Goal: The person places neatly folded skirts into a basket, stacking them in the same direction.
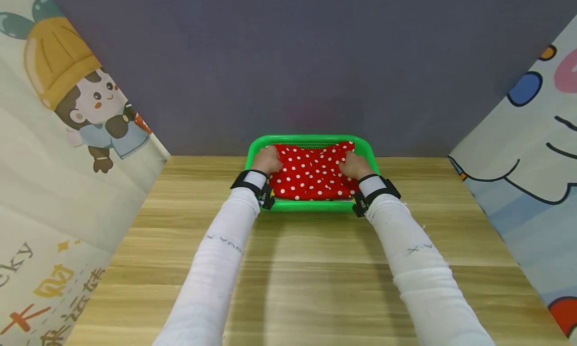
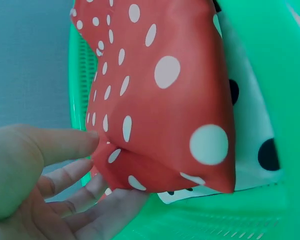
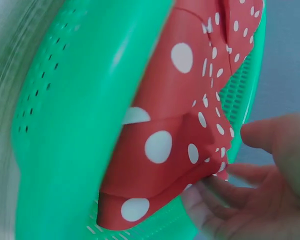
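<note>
nearest me is the bare wooden table [image 1: 315, 286], with both white sleeves running forward over it. past that, the green plastic basket [image 1: 311, 206] sits at the table's far edge against the grey wall [image 1: 288, 60]. my left hand [image 1: 267, 159] pinches the left edge of the red polka-dot cloth [image 1: 311, 173] between thumb and fingers [image 2: 72, 145]; my right hand [image 1: 353, 164] pinches the right edge the same way, fingers [image 3: 240, 172] curled under the fold. the cloth lies bunched inside the basket, on top of a white cloth with black dots [image 2: 250, 125]. i'd judge this as the grasping step, with the cloth gripped at two sides. the next move calls for an even, two-handed motion so the fabric doesn't snag the rim or drag the layer beneath.
</note>
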Demonstrator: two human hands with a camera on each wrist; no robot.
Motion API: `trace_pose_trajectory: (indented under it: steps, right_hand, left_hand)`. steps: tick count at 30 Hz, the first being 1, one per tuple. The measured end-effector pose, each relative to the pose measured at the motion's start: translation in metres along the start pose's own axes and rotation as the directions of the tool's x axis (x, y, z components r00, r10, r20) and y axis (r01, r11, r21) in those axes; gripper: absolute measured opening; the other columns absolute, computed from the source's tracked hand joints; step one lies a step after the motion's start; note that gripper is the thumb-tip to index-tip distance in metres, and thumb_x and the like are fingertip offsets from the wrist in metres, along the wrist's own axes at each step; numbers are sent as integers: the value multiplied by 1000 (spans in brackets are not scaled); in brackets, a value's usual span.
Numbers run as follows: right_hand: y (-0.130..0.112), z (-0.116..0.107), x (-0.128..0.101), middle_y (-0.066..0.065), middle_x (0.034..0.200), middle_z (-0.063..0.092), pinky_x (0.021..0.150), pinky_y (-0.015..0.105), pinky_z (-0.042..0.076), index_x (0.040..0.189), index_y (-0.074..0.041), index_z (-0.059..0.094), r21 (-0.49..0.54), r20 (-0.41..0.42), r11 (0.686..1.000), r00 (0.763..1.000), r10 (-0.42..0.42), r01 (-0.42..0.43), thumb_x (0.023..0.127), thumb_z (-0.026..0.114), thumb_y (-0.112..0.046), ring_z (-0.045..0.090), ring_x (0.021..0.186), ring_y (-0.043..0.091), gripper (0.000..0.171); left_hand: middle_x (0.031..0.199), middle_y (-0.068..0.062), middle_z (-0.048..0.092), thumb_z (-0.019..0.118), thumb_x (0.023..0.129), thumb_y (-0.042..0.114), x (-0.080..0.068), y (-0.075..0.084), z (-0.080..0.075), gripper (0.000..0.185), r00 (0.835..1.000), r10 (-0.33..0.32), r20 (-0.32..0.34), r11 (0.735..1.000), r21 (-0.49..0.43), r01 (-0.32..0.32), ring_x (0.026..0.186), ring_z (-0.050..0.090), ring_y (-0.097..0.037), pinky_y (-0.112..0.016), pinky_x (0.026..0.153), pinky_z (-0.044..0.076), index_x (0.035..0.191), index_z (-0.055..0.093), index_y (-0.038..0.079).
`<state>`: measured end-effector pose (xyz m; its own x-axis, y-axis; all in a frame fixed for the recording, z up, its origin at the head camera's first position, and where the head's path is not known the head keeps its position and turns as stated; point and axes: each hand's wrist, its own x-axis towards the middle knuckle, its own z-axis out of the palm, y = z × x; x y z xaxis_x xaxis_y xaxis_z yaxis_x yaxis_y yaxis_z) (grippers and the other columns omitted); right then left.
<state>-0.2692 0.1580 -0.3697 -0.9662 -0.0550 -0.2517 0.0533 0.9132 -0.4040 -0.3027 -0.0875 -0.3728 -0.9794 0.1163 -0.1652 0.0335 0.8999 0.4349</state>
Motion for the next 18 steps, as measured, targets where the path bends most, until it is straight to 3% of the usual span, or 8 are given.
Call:
trace_pose_trajectory:
  steps: [2,5,8,11,18]
  right_hand:
    - [2,1,1,29,126,47,94,45,42,138,11,25,-24,15,1000,1000,-8,9,95,38,-20,54,99,36,55]
    - [5,1,2,23,98,60,80,38,48,126,11,43,-65,56,998,998,-20,24,96,37,-21,58,82,30,44]
    - [6,2,2,13,76,53,64,29,42,111,9,53,-108,108,993,994,-28,39,96,37,-22,52,65,22,38]
    - [7,4,2,13,82,51,63,27,40,113,9,53,-111,155,993,988,-10,27,96,37,-24,49,69,21,41]
    - [12,8,4,24,112,52,82,37,43,130,12,39,-94,174,995,985,-10,27,96,36,-26,50,92,30,51]
  left_hand:
    - [63,-4,47,59,83,13,0,0,-1,18,1000,1,26,1000,-3,-1,57,49,-19,-25,50,41,72,47,8]
    - [60,-3,46,59,83,14,-1,-1,-1,22,998,3,70,1000,15,-4,51,48,-17,-24,47,41,69,44,9]
    - [57,-2,45,59,82,13,-2,-2,-1,24,994,4,114,999,40,-9,47,46,-15,-23,45,39,64,43,9]
    - [53,-1,44,58,80,11,-1,-4,1,25,988,8,157,997,70,-19,48,46,-14,-22,45,38,59,45,10]
    - [58,-1,43,58,82,12,-3,-7,1,23,981,4,194,996,84,-21,55,43,-15,-23,51,37,64,44,10]
